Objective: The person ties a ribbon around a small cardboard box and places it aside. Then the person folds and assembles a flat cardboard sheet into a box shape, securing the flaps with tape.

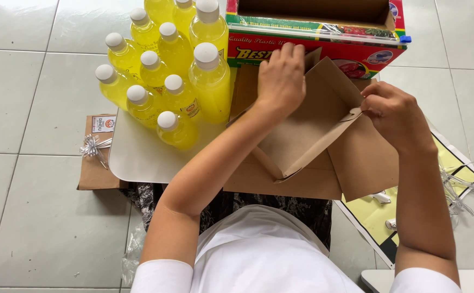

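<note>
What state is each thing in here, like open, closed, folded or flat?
Brown cardboard box: half folded, open at the top, held by both hands.
Left hand: gripping the box's far wall.
Right hand: pinching a side flap.
Yellow drink bottles: upright, white caps on.
Red plastic wrap carton: lid open.
Flat cardboard sheets: unfolded, under the box.
Brown paper bag: lying flat, ribbon bow attached.

Brown box (307,127): matt kraft cardboard, smooth, uncoated. Bottles (163,70) at 10 o'clock of it: clear glossy plastic, matt white plastic caps. Carton (313,49) at 12 o'clock: glossy printed card outside, raw brown board inside. Floor tiles (30,81): glazed, pale, reflective. Paper bag (93,163) at 9 o'clock: matt kraft, shiny ribbon bow (91,146).
</note>
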